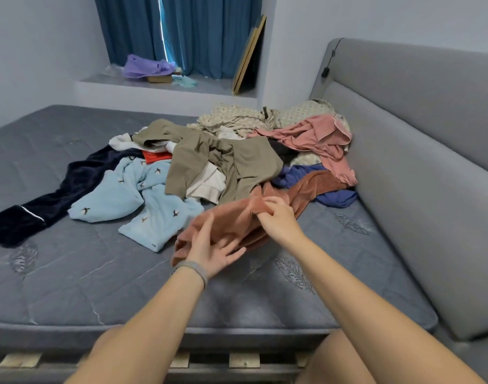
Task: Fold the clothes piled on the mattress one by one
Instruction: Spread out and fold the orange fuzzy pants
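A rust-brown ribbed garment trails from the clothes pile toward the mattress's front. My right hand pinches a bunched fold of it and lifts it slightly. My left hand lies under its near end with fingers spread and nearly straight, touching the cloth. Behind sits the pile: an olive-khaki garment, a light blue bird-print piece, a dark navy velvet piece, a pink garment, a blue piece and a patterned beige one.
The grey quilted mattress lies on a slatted frame. A grey padded headboard runs along the right. At the back, a window ledge with a purple bag, blue curtains and a leaning board.
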Available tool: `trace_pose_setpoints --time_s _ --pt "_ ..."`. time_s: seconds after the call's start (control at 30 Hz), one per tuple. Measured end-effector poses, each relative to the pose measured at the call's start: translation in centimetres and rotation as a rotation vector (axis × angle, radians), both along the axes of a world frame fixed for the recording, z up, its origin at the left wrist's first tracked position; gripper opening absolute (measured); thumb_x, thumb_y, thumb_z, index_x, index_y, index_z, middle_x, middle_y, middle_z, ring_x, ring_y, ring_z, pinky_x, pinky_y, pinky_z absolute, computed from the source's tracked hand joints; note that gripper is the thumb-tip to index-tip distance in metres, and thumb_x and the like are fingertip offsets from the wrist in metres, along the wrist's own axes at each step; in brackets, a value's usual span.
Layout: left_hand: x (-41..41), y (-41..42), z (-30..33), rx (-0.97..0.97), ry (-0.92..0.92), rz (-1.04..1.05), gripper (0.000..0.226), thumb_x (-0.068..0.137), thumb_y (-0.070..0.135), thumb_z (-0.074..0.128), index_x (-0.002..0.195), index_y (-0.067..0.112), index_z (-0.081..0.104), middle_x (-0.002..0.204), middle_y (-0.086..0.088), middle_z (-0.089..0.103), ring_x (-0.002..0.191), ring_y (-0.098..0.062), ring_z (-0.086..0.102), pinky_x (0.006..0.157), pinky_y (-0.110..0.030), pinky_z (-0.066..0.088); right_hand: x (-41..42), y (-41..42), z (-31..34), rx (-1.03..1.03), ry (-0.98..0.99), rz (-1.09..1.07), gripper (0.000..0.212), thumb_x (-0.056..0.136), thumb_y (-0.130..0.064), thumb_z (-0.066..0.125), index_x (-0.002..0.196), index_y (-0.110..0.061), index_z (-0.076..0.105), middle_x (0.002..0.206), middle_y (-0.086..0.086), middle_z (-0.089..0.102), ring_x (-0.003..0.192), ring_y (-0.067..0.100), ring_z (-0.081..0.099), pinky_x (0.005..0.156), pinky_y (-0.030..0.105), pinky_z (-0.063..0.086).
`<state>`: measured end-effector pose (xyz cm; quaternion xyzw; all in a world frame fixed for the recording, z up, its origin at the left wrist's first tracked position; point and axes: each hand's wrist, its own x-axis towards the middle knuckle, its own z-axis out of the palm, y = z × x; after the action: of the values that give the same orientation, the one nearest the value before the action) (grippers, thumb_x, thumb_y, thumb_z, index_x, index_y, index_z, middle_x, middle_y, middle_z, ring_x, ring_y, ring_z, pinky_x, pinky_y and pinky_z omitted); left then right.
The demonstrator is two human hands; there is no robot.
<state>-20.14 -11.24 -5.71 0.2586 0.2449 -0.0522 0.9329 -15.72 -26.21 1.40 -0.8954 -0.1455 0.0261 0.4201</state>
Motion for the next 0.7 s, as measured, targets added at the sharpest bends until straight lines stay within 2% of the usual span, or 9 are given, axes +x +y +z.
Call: trace_pose_setpoints --time_s 0.07,0.17,0.23,0.27,0.37,0.43,0.5,0.6,0.7 --pt "0.1 0.1 2.3 0.191 -0.103 -0.144 0.099 0.075 0.042 0.075 0.143 0.053 0.005 0.137 -0.013 0.042 0.114 -0.042 0.057 0.086 -0.065 0.048 -1.1 0.5 3.0 0.061 -0.067 0.050 0.026 0.097 -0.019 0.048 0.097 -0.005 0.070 0.101 0.004 0.065 0.101 0.021 0.057 0.084 0.029 0.039" --pt "0.0 -1.1 4.6 0.845 -0.107 -0.309 0.130 0.065 0.043 0.085 0.142 0.052 -0.019 0.147 -0.003 0.029 0.124 -0.031 0.046 0.092 -0.056 0.050 -3.2 2.1 7.9 0.125 -0.165 0.129 0.021 0.094 -0.013 0.052 0.099 -0.006 0.071 0.093 0.001 0.068 0.089 0.013 0.057 0.081 0.027 0.042" --pt "-0.1 -1.6 5.7 1.326 0.081 -0.169 0.140 0.052 0.052 0.088 0.145 0.040 -0.017 0.146 -0.009 0.016 0.129 -0.035 0.034 0.105 -0.048 0.042 -4.7 3.6 11.1 0.188 -0.202 0.181 0.020 0.093 -0.012 0.052 0.087 -0.012 0.071 0.081 -0.002 0.069 0.077 0.013 0.058 0.075 0.029 0.045" --pt "-0.1 -1.4 6.6 1.391 0.156 -0.013 0.133 0.053 0.051 0.087 0.145 0.040 -0.008 0.141 -0.011 0.015 0.128 -0.038 0.032 0.108 -0.049 0.036 -5.4 4.3 12.7 0.269 -0.173 0.195 0.024 0.093 -0.012 0.051 0.079 -0.019 0.068 0.072 -0.006 0.066 0.070 0.011 0.057 0.072 0.030 0.047" --pt "0.0 1.3 9.6 0.989 0.091 0.420 0.088 0.051 0.047 0.082 0.121 0.052 0.030 0.131 -0.013 0.034 0.109 -0.040 0.047 0.097 -0.052 0.045 -6.7 5.6 16.7 0.587 -0.001 0.222 0.024 0.097 -0.019 0.051 0.079 -0.027 0.064 0.085 -0.001 0.066 0.086 0.014 0.062 0.079 0.043 0.058" --pt "0.2 4.0 11.6 0.729 -0.135 0.494 0.069 0.052 0.033 0.086 0.112 0.039 0.051 0.125 -0.020 0.054 0.105 -0.040 0.058 0.087 -0.055 0.053 -6.4 5.1 18.1 0.698 0.023 0.185 0.017 0.098 -0.023 0.050 0.090 -0.028 0.064 0.104 0.003 0.065 0.102 0.020 0.062 0.078 0.046 0.060" --pt "-0.8 5.8 14.6 0.593 -0.335 0.533 0.047 0.062 0.008 0.078 0.102 0.021 0.057 0.109 -0.019 0.064 0.095 -0.032 0.064 0.085 -0.050 0.055 -5.1 3.9 18.0 0.626 -0.056 0.077 0.016 0.097 -0.024 0.049 0.105 -0.024 0.064 0.115 0.005 0.061 0.106 0.024 0.060 0.067 0.047 0.061" --pt "-2.4 6.8 18.7 0.822 -0.423 0.594 0.027 0.062 0.001 0.051 0.076 0.024 0.050 0.078 -0.005 0.057 0.074 -0.020 0.053 0.073 -0.039 0.050 -3.5 1.6 16.2 0.086 -0.026 0.074 0.049 0.086 -0.019 0.059 0.132 -0.021 0.045 0.122 0.008 0.054 0.098 0.033 0.063 0.055 0.047 0.060" --pt "-3.3 4.7 20.5 1.066 -0.511 0.461 0.032 0.068 -0.010 0.042 0.067 0.022 0.045 0.077 -0.006 0.059 0.075 -0.021 0.056 0.075 -0.037 0.050 -4.5 0.7 15.4 -0.167 0.135 0.342 0.108 0.070 -0.028 0.086 0.146 -0.042 0.010 0.130 -0.010 0.039 0.116 0.022 0.051 0.072 0.040 0.059"
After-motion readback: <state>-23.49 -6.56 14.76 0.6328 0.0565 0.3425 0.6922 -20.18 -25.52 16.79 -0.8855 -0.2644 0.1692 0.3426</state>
